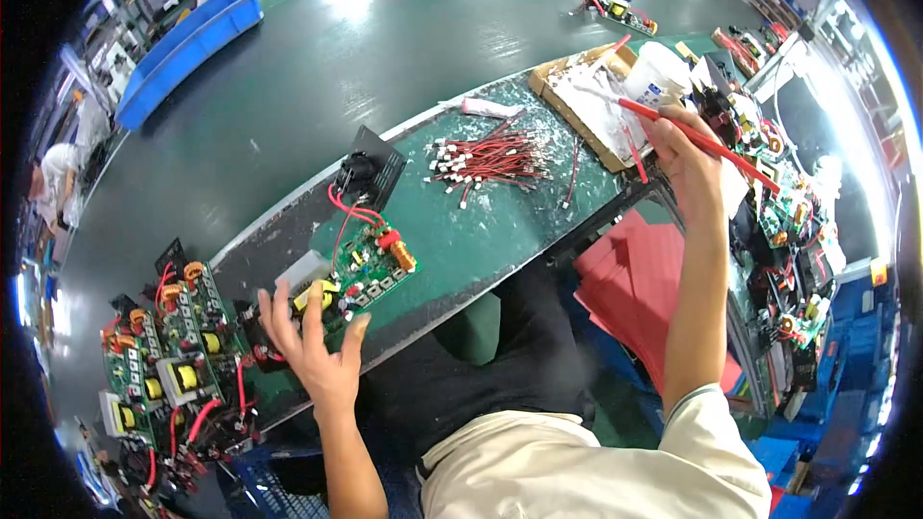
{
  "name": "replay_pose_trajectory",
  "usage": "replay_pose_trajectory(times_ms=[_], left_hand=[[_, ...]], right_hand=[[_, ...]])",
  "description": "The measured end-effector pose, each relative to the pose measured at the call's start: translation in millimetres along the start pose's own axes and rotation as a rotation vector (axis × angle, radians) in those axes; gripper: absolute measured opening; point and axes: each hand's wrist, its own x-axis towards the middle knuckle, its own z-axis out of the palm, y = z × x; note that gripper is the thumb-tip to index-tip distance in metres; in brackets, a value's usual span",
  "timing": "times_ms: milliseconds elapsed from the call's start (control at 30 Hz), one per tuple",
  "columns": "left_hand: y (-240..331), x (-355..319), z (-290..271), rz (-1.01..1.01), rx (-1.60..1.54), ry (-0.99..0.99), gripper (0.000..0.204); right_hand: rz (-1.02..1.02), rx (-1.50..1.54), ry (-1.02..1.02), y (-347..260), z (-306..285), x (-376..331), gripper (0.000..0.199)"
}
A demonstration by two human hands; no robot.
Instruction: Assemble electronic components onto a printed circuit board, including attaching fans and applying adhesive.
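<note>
My right hand grips a long, thin red stick like a brush handle. Its whitish far end reaches over a shallow cardboard box lined with white-smeared paper; I cannot make out its tip's shape. With fingers spread, my left hand is at the near left side of a green circuit board; whether it touches is unclear. Coils, a yellow transformer and red wires sit on that board. The wires run to a black fan part behind it. Beyond lies a pile of red cables with white connectors.
Several populated boards crowd the left, others the right. A white tub stands by the cardboard box. Red sheets lie below the bench's right edge. Past the bench run a dark belt and a blue bin.
</note>
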Motion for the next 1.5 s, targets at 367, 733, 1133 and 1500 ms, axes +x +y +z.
replay_pose_trajectory(times_ms=[367,733,1133,1500], left_hand=[[4,-13,20,-0.089,0.092,-0.116,0.098],[-2,-16,23,-0.028,0.085,-0.055,0.099],[-2,-17,23,-0.033,0.057,-0.049,0.1],[-6,-18,24,-0.034,0.023,-0.048,0.101]], right_hand=[[0.127,0.313,-0.151,18,64,-51,0.016],[-0.456,-0.434,-0.733,-1,149,-140,0.018],[-0.501,-0.494,-0.689,19,170,-144,0.018],[-0.492,-0.415,-0.673,18,183,-144,0.016]])
